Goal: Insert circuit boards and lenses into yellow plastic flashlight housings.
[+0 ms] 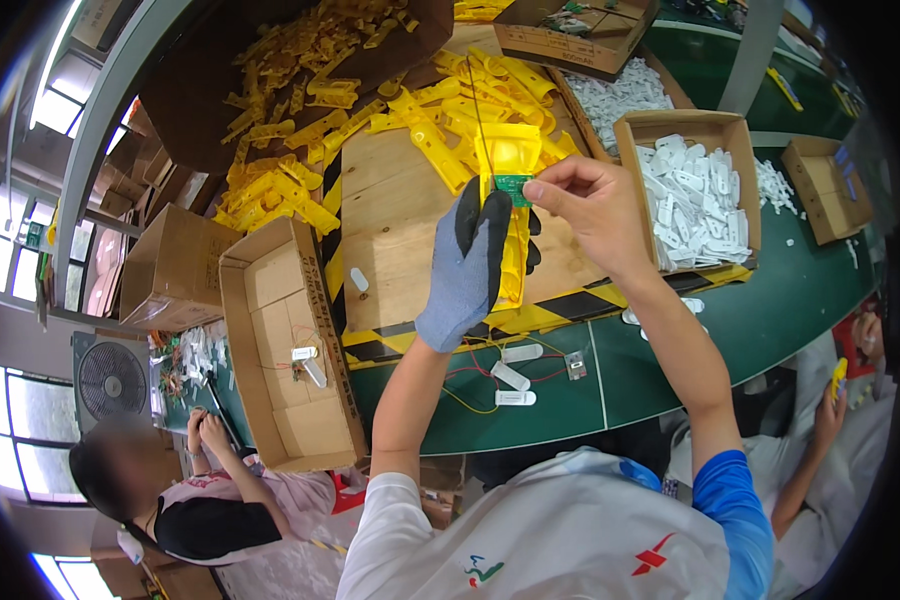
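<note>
My left hand (460, 275), in a grey-blue glove with black fingers, is closed round a long yellow plastic housing (511, 152) and holds it over the wooden board. Between the thumb and forefinger of my bare right hand (602, 208) is the edge of a small green circuit board (512, 188), which lies against the housing. Whether the board sits inside the housing or only rests on it, I cannot tell. A thin dark wire (477, 105) rises past the housing's left side. The gloved fingers hide part of the housing's lower half.
Many yellow housings (270, 190) are heaped beyond the wooden board (380, 240). A carton of white plastic pieces (695, 200) stands right; a shallow carton (270, 390) stands left. Wired white parts (510, 376) lie on the green table near me. A co-worker (220, 490) sits at left.
</note>
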Available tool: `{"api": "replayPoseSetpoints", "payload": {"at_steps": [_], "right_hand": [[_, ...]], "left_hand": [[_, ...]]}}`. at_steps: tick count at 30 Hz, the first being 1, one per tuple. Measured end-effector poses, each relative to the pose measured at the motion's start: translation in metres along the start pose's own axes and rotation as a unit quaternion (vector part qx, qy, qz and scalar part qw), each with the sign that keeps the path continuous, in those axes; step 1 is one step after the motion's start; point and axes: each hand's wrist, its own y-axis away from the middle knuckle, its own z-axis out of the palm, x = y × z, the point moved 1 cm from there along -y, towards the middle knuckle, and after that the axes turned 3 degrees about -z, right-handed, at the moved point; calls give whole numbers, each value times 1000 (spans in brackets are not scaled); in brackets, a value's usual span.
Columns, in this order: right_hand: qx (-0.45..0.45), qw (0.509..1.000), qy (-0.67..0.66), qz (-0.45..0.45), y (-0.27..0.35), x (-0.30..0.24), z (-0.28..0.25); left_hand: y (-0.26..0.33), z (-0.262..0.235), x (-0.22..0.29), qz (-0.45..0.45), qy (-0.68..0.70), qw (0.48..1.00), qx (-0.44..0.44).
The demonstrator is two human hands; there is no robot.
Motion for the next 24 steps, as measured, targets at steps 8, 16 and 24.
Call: {"api": "replayPoseSetpoints", "payload": {"at_steps": [8, 16, 24], "right_hand": [[-60, 998, -30, 10, 5, -5, 8], [-35, 995, -88, 9, 13, 0, 19], [-10, 998, -64, -23, 18, 5, 14]], "left_hand": [[2, -1, 2, -3, 41, 998, 37], [0, 2, -6, -15, 96, 995, 24], [-7, -4, -42, 225, -98, 961, 129]]}}
